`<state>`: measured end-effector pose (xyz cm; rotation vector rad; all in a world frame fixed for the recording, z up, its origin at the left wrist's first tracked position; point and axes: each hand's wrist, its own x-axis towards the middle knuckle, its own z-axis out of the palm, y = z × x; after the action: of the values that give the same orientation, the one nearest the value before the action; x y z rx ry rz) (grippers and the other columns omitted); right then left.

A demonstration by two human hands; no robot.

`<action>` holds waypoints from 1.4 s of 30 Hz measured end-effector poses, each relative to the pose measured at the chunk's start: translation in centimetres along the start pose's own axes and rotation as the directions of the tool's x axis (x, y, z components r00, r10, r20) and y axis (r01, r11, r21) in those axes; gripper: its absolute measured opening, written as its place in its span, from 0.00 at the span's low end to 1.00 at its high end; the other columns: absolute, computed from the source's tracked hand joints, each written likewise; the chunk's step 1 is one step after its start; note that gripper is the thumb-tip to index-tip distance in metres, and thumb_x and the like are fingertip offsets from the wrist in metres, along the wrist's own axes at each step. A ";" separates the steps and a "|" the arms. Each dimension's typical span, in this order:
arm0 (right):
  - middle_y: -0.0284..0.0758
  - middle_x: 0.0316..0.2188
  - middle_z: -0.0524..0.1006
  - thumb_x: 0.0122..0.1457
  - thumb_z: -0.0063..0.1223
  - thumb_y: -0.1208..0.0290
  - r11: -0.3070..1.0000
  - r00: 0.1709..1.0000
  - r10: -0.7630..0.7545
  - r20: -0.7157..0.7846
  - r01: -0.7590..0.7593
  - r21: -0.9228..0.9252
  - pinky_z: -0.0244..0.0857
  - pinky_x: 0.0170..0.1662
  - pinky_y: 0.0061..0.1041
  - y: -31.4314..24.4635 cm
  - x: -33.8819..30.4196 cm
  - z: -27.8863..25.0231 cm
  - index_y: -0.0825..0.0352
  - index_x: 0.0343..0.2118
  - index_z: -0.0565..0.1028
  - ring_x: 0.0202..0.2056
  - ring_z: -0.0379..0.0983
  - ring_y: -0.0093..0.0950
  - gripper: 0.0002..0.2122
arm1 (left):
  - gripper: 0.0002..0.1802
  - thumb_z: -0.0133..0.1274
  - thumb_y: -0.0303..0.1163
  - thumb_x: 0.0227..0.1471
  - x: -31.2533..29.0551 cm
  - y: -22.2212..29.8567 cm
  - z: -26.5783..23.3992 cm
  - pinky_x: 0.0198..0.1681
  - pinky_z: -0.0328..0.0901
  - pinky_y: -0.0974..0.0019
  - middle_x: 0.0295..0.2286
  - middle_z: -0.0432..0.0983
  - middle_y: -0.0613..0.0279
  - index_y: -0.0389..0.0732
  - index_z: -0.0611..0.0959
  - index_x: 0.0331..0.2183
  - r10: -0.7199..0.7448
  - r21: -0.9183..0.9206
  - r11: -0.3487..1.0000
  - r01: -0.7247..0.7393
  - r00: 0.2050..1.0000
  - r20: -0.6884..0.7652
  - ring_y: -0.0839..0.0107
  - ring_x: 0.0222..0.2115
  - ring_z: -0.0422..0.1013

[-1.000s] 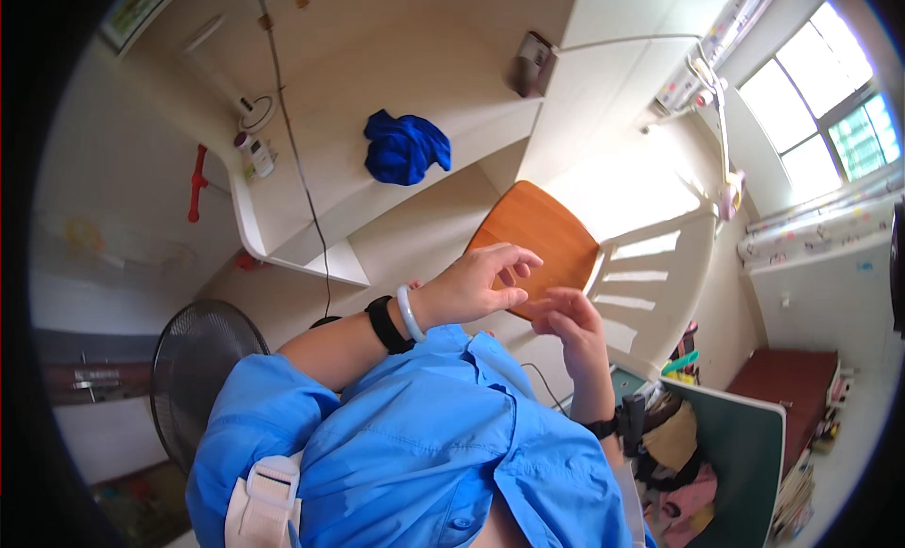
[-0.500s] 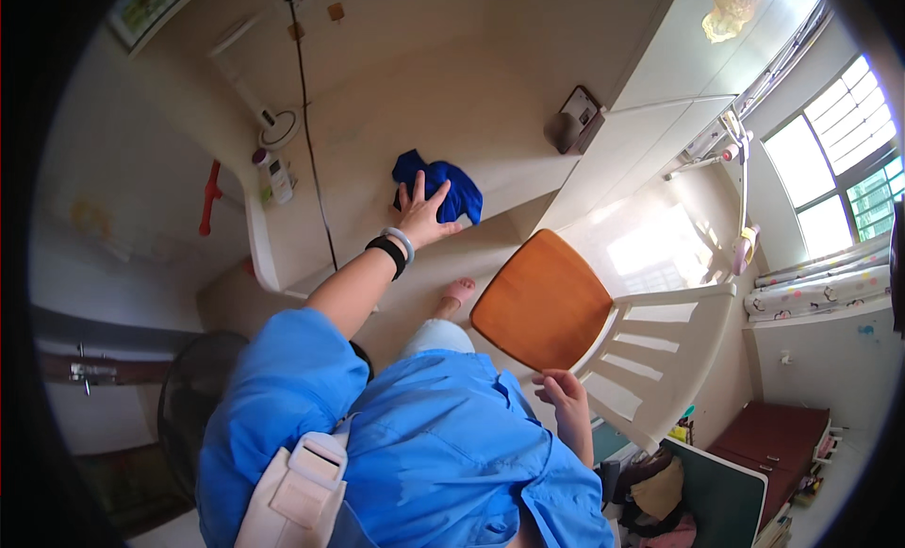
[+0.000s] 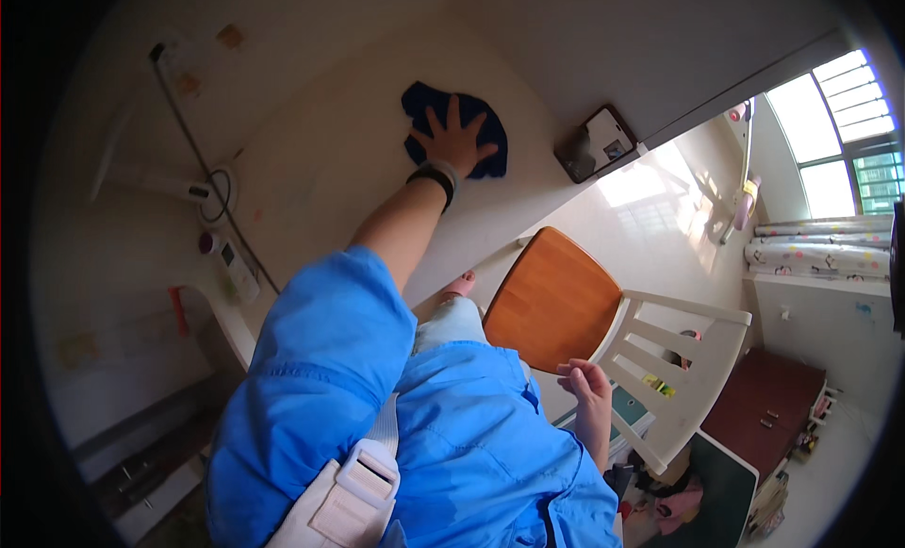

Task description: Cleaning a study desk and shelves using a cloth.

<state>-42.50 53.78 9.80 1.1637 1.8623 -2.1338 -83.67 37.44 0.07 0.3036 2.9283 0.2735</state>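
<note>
My left hand (image 3: 454, 150) lies spread on a dark blue cloth (image 3: 491, 125), fingers wide apart and palm down. The rumpled cloth rests on a pale desk top (image 3: 353, 133), with its edges showing around the fingers. A dark band and a light bangle circle the left wrist. Lower on the right, my right hand (image 3: 588, 386) hangs with its fingers loosely curled in, and nothing shows in it. It is beside the back of a white chair (image 3: 674, 378) with a brown seat (image 3: 551, 298); whether it touches the chair, I cannot tell.
At the desk's right edge stands a framed, screen-like object (image 3: 596, 144). A white lamp base (image 3: 219, 194), a dark cable (image 3: 193, 124) and a white bottle (image 3: 236, 270) are on the left. Beyond the chair is a dark red cabinet (image 3: 764, 402).
My left hand and the blue cloth have moved farther away across the desk, and the arm is stretched out more. The view has shifted; my right hand stays curled near the chair.
</note>
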 end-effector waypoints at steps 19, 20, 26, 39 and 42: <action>0.35 0.35 0.79 0.61 0.52 0.70 0.990 0.990 0.139 -0.021 -0.140 -0.022 0.66 0.42 0.22 -1.5 7.1 4.3 0.69 0.41 0.74 0.35 0.73 0.23 0.09 | 0.57 0.64 0.64 0.31 1.3 2.3 -1.3 0.49 0.36 0.14 0.64 0.30 0.49 0.58 0.61 0.61 0.229 -0.043 0.973 -0.225 0.964 0.136 0.27 0.61 0.27; 0.35 0.35 0.79 0.61 0.52 0.69 0.991 0.991 0.129 -0.037 -0.130 -0.030 0.66 0.42 0.22 -1.9 7.5 4.3 0.69 0.41 0.74 0.36 0.73 0.23 0.10 | 0.56 0.63 0.65 0.31 2.8 2.4 -1.2 0.49 0.37 0.14 0.64 0.31 0.50 0.59 0.61 0.61 0.214 -0.045 0.977 -0.210 0.970 0.113 0.28 0.61 0.27; 0.36 0.36 0.77 0.61 0.52 0.72 0.980 0.975 0.197 -0.105 -0.198 -0.006 0.67 0.45 0.23 -2.6 7.0 4.5 0.73 0.42 0.73 0.40 0.73 0.23 0.10 | 0.50 0.57 0.69 0.37 12.0 3.2 -1.3 0.52 0.36 0.15 0.64 0.34 0.55 0.63 0.61 0.60 0.125 -0.003 0.992 -0.125 0.991 0.057 0.32 0.62 0.27; 0.36 0.36 0.79 0.61 0.53 0.71 0.971 0.976 0.198 -0.092 -0.208 -0.115 0.67 0.43 0.21 0.5 5.3 5.1 0.73 0.41 0.74 0.37 0.74 0.22 0.11 | 0.36 0.51 0.62 0.49 11.8 2.6 -0.2 0.53 0.38 0.17 0.64 0.38 0.56 0.62 0.65 0.57 0.151 0.059 0.988 -0.146 0.984 -0.090 0.34 0.62 0.32; 0.35 0.35 0.79 0.61 0.53 0.71 0.974 0.984 0.163 -0.075 -0.173 -0.150 0.67 0.42 0.21 1.3 5.1 4.2 0.73 0.41 0.74 0.36 0.74 0.21 0.10 | 0.34 0.50 0.58 0.52 7.4 2.2 -0.5 0.54 0.40 0.18 0.64 0.37 0.54 0.59 0.65 0.58 0.181 0.048 0.982 -0.181 0.983 -0.009 0.35 0.63 0.32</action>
<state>-47.42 51.83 5.70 1.3146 1.8435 -1.8488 -90.50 41.09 -0.21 0.5791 2.9268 0.2325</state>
